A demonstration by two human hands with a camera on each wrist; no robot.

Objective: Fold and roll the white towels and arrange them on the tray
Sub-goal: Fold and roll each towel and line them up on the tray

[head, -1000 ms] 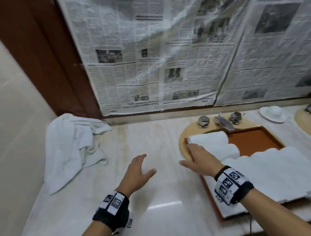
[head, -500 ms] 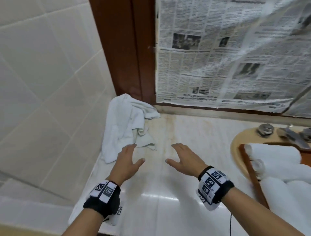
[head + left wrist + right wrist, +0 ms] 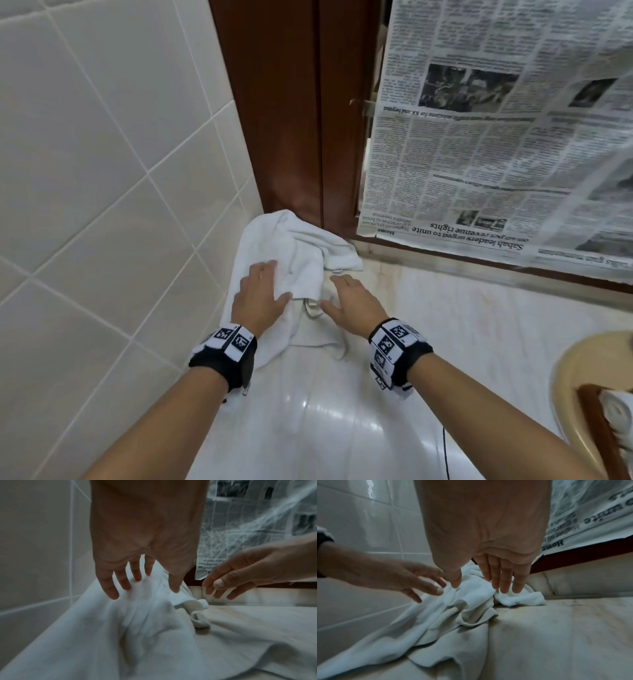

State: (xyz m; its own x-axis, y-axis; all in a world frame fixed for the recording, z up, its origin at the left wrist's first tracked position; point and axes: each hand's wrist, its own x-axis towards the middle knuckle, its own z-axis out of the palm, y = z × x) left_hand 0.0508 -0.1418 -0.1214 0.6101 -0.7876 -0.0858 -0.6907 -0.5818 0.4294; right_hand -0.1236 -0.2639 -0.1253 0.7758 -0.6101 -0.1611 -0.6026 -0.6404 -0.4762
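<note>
Both hands, left [image 3: 259, 297] and right [image 3: 352, 303], reach forward palm-down, fingers straight and spread.

Soft white cloth towel [image 3: 294, 260], glossy marble counter [image 3: 462, 325], glazed wall tiles [image 3: 85, 154], newsprint [image 3: 496, 154]

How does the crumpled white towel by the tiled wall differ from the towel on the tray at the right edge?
The crumpled towel lies loose and bunched on the counter; the rolled towel is wound tight. The crumpled one sits against the tiled wall, the rolled one on the wooden tray. The left hand and right hand, fingers straight, reach the crumpled one; nothing touches the rolled one. Both are white.
</note>
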